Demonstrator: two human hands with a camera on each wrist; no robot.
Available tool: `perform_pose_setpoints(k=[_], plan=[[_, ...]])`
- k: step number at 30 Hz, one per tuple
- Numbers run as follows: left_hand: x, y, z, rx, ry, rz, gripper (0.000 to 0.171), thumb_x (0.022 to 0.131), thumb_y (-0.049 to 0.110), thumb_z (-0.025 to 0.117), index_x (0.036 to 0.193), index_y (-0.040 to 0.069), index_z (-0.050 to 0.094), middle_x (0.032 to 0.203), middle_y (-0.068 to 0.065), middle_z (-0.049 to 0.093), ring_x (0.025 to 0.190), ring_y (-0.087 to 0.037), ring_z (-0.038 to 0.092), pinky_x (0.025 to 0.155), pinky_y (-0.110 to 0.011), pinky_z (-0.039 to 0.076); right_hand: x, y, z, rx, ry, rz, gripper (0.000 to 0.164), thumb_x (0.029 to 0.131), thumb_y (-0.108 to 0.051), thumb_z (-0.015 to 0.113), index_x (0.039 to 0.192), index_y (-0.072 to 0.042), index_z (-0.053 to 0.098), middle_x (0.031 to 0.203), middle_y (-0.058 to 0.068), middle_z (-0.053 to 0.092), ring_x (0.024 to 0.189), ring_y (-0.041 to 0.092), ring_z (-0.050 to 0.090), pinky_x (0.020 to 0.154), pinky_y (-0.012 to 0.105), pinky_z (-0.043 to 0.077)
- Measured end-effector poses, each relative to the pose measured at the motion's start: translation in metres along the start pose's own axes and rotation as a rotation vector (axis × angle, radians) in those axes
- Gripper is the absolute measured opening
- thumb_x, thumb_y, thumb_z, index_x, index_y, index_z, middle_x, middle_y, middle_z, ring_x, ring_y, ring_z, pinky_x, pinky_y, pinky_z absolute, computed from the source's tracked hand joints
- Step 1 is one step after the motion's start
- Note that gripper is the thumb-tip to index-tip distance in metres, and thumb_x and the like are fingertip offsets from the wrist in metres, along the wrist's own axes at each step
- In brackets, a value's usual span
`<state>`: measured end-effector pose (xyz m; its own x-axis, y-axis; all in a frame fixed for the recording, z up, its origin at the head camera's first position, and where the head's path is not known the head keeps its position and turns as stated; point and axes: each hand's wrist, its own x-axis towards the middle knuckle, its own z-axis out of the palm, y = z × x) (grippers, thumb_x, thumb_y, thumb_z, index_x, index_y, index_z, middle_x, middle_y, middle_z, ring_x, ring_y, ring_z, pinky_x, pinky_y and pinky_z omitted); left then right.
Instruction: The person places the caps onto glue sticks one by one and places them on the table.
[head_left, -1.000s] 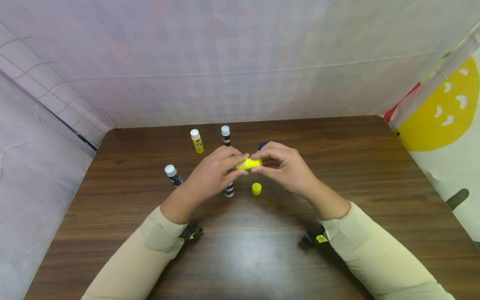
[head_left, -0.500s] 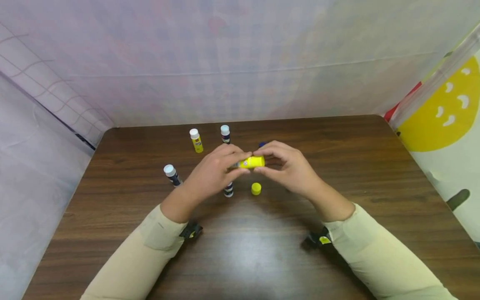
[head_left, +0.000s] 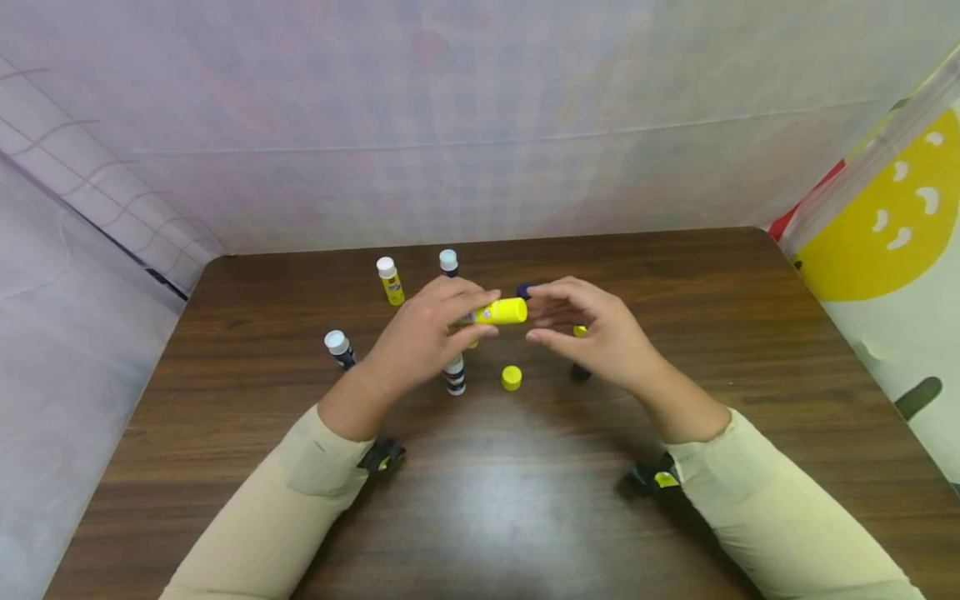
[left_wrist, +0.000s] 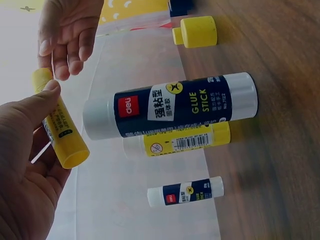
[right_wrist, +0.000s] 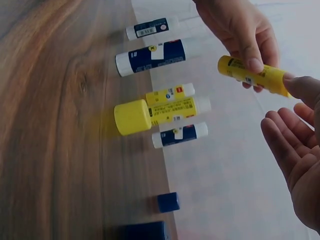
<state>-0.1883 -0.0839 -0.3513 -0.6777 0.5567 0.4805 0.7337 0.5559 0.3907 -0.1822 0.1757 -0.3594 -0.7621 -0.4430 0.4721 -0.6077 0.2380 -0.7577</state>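
My left hand (head_left: pixel 420 333) pinches a yellow glue stick tube (head_left: pixel 506 312) between thumb and fingers, holding it above the table. Its yellow end points right, toward my right hand (head_left: pixel 596 329). In the head view a small gap separates that hand's relaxed, spread fingers from the tube. The left wrist view shows dark print along the tube (left_wrist: pixel 62 125) and a round rim at its lower end. On the table below lies a yellow cap (head_left: pixel 512 378). A large navy glue stick (left_wrist: pixel 170 106) with white ends stands under my left hand.
Another yellow glue stick (head_left: pixel 391 282) with a white cap stands at the back left. Navy glue sticks stand farther left (head_left: pixel 341 350) and at the back (head_left: pixel 448 262). A small blue cap (right_wrist: pixel 169 202) and a larger dark blue piece (right_wrist: pixel 145 232) sit toward the right.
My right hand has let go of the tube's right end and drawn back to the right. The tube stays in my left hand, raised slightly, with more of its yellow end showing.
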Motion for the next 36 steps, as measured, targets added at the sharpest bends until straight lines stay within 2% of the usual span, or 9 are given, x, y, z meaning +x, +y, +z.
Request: perform_pose_setpoints(k=[8,14,21,24,31,34,36], plan=[[0.000,-0.005,-0.002,-0.068,0.061,-0.093,0.045,0.093,0.022,0.080,0.134,0.008,0.070,0.128,-0.007,0.070,0.120,-0.023,0.061,0.101,-0.038,0.055,-0.006,0.011,-0.009,0.003,0.016,-0.021,0.049,0.078,0.017,0.081,0.123,0.009,0.067,0.109,0.016,0.071,0.100,0.004,0.070,0.086,0.023,0.060],[0.000,-0.011,-0.006,-0.091,0.082,-0.162,0.046,0.092,0.020,0.080,0.136,0.009,0.069,0.129,-0.007,0.069,0.118,-0.023,0.061,0.096,-0.039,0.056,-0.014,0.020,-0.018,-0.034,0.022,0.000,0.048,0.078,0.015,0.082,0.123,0.005,0.068,0.109,0.014,0.071,0.098,0.005,0.070,0.085,0.021,0.060],[0.000,-0.021,-0.013,-0.099,0.138,-0.184,0.046,0.092,0.020,0.081,0.135,0.010,0.069,0.127,-0.007,0.070,0.117,-0.023,0.063,0.093,-0.040,0.056,-0.023,0.031,-0.029,-0.061,0.023,0.031,0.047,0.080,0.014,0.082,0.124,0.006,0.067,0.111,0.016,0.071,0.101,0.001,0.069,0.084,0.021,0.060],[0.000,-0.024,-0.019,-0.095,0.167,-0.203,0.045,0.091,0.020,0.081,0.134,0.010,0.070,0.127,-0.007,0.070,0.117,-0.024,0.064,0.094,-0.041,0.057,-0.025,0.036,-0.032,-0.063,0.028,0.052,0.047,0.081,0.013,0.081,0.125,0.003,0.067,0.113,0.011,0.071,0.100,0.001,0.070,0.084,0.021,0.060],[0.000,-0.029,-0.035,-0.085,0.208,-0.265,0.045,0.091,0.019,0.081,0.133,0.008,0.070,0.127,-0.010,0.070,0.111,-0.026,0.065,0.089,-0.042,0.057,-0.032,0.044,-0.036,-0.073,0.065,0.098,0.044,0.082,0.012,0.081,0.123,0.003,0.068,0.113,-0.012,0.071,0.097,0.004,0.071,0.084,0.019,0.059],[-0.002,-0.032,-0.042,-0.099,0.230,-0.292,0.045,0.091,0.018,0.081,0.133,0.008,0.070,0.127,-0.011,0.069,0.111,-0.027,0.065,0.090,-0.043,0.057,-0.033,0.046,-0.039,-0.083,0.075,0.120,0.042,0.083,0.010,0.081,0.122,0.002,0.069,0.112,-0.013,0.070,0.095,0.007,0.072,0.083,0.017,0.058],[-0.002,-0.033,-0.046,-0.105,0.235,-0.324,0.045,0.092,0.018,0.080,0.134,0.009,0.070,0.129,-0.011,0.068,0.112,-0.027,0.065,0.091,-0.044,0.058,-0.034,0.047,-0.041,-0.090,0.078,0.133,0.041,0.083,0.009,0.081,0.122,0.002,0.069,0.111,-0.009,0.072,0.094,0.010,0.073,0.082,0.016,0.058]])
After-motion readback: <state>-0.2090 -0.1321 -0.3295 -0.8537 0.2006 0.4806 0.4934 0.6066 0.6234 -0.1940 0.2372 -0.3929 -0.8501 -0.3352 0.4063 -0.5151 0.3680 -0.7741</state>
